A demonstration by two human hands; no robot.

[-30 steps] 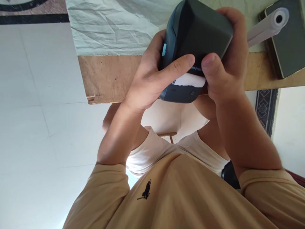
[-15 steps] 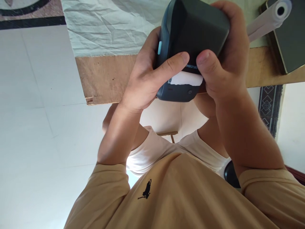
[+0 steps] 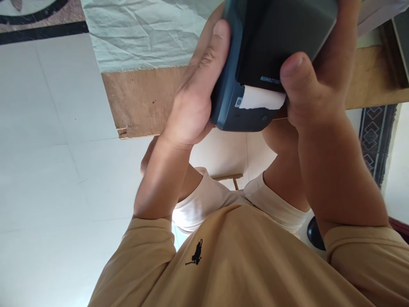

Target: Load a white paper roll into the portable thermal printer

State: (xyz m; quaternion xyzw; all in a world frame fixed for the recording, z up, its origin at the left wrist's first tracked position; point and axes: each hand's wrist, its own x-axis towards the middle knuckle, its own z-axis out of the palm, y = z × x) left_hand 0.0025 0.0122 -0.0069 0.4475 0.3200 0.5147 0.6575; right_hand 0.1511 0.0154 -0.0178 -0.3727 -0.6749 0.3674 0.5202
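Observation:
A dark label printer point(image 3: 284, 38) with "NIIMBOT" lettering is held up between both my hands at the top of the view. From its front slot sticks a white paper strip point(image 3: 262, 98) with a torn edge. My left hand point(image 3: 201, 85) grips the printer's left side, its thumb lying along that edge and its other fingers hidden behind. Around the right side is my right hand point(image 3: 319, 81), its thumb pressed on the top cover beside the lettering. A power button shows below the paper.
Under the printer is a wooden table edge point(image 3: 143, 100) with a wrinkled pale green cloth point(image 3: 143, 34). A white roll point(image 3: 380, 15) and a dark flat object point(image 3: 401, 47) lie at the right. White tiled floor point(image 3: 64, 170) extends on the left.
The printer has shifted to the right and appears larger. My left thumb has moved from the top cover to the left side edge; more of the lettering shows.

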